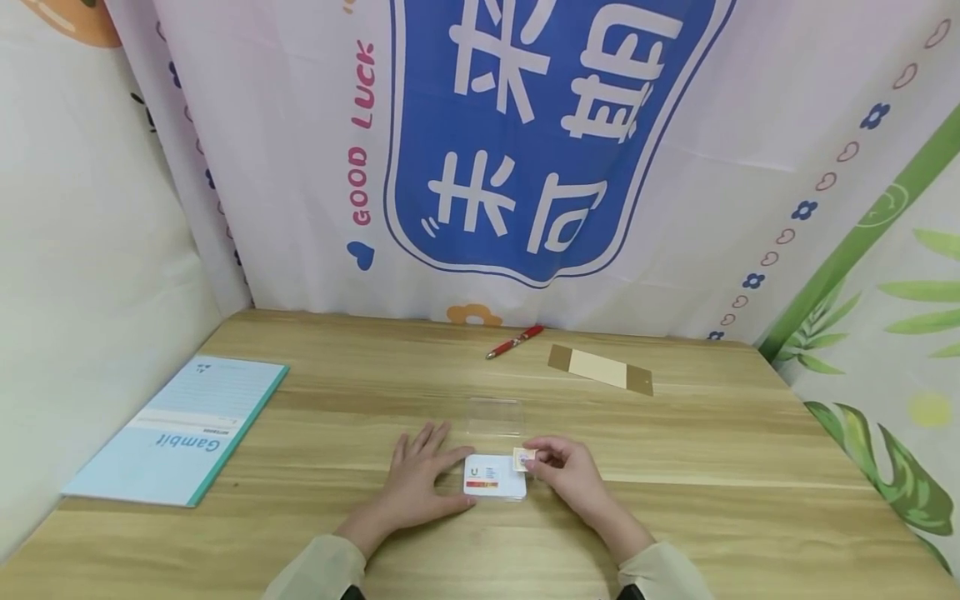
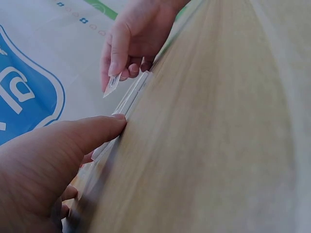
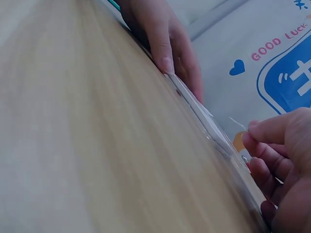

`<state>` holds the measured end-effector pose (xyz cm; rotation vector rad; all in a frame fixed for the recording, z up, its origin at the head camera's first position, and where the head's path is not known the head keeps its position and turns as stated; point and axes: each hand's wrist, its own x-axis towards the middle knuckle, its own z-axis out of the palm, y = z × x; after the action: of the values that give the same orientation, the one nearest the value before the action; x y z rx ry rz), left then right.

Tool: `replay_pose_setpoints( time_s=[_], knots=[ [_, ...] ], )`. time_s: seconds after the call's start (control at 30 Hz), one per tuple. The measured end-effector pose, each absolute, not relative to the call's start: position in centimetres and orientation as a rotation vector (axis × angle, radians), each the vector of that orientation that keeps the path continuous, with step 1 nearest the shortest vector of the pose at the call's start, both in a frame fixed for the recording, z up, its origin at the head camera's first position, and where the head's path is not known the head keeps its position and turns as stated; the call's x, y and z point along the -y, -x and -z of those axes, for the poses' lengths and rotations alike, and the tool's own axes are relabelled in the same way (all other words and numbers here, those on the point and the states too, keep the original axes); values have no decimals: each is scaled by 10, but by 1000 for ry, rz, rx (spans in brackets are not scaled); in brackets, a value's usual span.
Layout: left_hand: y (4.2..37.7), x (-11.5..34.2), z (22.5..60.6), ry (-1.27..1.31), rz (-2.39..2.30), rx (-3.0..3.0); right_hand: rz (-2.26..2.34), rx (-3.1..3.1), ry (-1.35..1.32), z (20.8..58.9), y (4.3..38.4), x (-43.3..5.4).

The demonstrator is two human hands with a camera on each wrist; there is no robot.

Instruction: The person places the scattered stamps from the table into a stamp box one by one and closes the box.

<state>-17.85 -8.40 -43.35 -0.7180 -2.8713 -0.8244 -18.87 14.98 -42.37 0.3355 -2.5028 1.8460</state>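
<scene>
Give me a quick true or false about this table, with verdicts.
1. The right hand pinches a small square card. True.
2. The left hand is apart from the white flat case. False: it touches the edge.
3. The Gambit notebook lies left of both hands. True.
4. The red pen lies on the Gambit notebook. False: it lies on the wooden table.

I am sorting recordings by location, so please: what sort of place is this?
Probably a curtained-off indoor workspace: printed curtains border a wood-grain table holding a notebook and a red pen.
</scene>
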Motion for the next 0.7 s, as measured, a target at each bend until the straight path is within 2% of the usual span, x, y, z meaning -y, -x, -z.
replay_pose_setpoints(
  time_s=[0.3, 0.7],
  knots=[
    [178, 84, 433, 721, 825, 2870, -1743, 2629, -416, 403, 170, -135],
    [177, 83, 433, 722, 837, 2859, -1623, 2675, -504, 405, 170, -134]
  ],
)
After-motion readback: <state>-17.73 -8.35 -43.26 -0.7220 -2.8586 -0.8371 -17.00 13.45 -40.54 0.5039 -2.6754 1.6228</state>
